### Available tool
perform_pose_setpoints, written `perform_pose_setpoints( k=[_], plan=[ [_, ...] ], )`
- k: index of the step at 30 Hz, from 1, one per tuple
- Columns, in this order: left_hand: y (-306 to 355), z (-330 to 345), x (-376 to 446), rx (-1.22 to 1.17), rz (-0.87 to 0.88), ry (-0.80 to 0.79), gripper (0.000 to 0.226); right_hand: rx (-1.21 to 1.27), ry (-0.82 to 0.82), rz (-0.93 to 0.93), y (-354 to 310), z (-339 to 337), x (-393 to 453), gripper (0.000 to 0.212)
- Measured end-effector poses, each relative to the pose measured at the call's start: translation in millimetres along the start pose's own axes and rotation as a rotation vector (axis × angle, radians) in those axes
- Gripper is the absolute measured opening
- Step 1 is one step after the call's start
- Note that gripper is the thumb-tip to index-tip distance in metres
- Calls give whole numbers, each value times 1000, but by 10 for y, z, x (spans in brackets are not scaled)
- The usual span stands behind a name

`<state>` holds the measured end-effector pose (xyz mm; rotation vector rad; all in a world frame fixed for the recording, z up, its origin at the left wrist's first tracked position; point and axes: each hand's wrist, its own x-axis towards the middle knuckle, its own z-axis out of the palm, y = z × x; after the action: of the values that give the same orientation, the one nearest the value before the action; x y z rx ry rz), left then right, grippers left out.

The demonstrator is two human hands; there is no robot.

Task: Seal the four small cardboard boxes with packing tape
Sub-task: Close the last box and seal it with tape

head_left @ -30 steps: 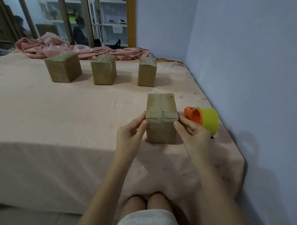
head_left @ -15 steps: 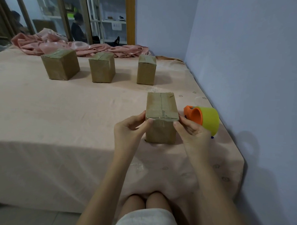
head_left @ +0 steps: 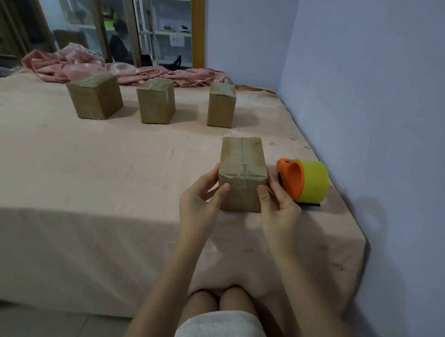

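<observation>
Both thumbs have slid down from the top near edge onto the near face of the near box point(head_left: 242, 169), pressing the tape end flat there. Left hand point(head_left: 202, 205) grips the box's left side, fingers curled round it, thumb on the front. Right hand point(head_left: 278, 209) holds the right side likewise, thumb pressed on the front face. This box stands on the pink-covered table point(head_left: 88, 175), near its right end, tape running along its top seam. Just right of it lies the tape dispenser point(head_left: 302, 180), orange with a yellow roll, close to the right hand. Far across the table, well apart, stand three more boxes in a row: left box point(head_left: 94, 99), middle box point(head_left: 155, 101), right box point(head_left: 221, 106). Behind them lies a crumpled pink cloth point(head_left: 118, 70).
</observation>
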<state>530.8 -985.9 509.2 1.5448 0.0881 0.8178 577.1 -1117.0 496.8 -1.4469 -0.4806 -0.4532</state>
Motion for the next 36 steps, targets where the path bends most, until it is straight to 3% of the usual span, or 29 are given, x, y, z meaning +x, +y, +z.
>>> perform_pose_setpoints(
  k=[7, 11, 14, 17, 21, 25, 30, 34, 36],
  plan=[
    [36, 75, -51, -28, -16, 44, 48, -75, -46, -10, 62, -32, 9, 42],
    [57, -17, -16, 50, 9, -102, 60, -2, -192, 85, 9, -137, 33, 46],
    [205, -84, 99, -33, -92, -105, 39, 109, -168, 178, -180, -202, 213, 22],
    [378, -85, 254, -45, -221, -123, 20, 6, -216, 248, -359, -218, 450, 28],
    [423, -46, 326, 290, -70, -188, 15, -240, -304, 148, -436, -216, 571, 15],
    [353, -68, 323, 402, 20, -164, 25, -335, -345, 71, -419, -252, 586, 12],
    [264, -60, 285, 536, 193, -96, 28, -392, -226, -27, -297, -197, 493, 22],
    [194, 6, 211, 631, 391, -26, 27, -475, -104, -267, -214, -135, 327, 29],
    [164, 35, 171, 608, 388, 8, 31, -453, -69, -284, -210, -115, 290, 35]
  ],
)
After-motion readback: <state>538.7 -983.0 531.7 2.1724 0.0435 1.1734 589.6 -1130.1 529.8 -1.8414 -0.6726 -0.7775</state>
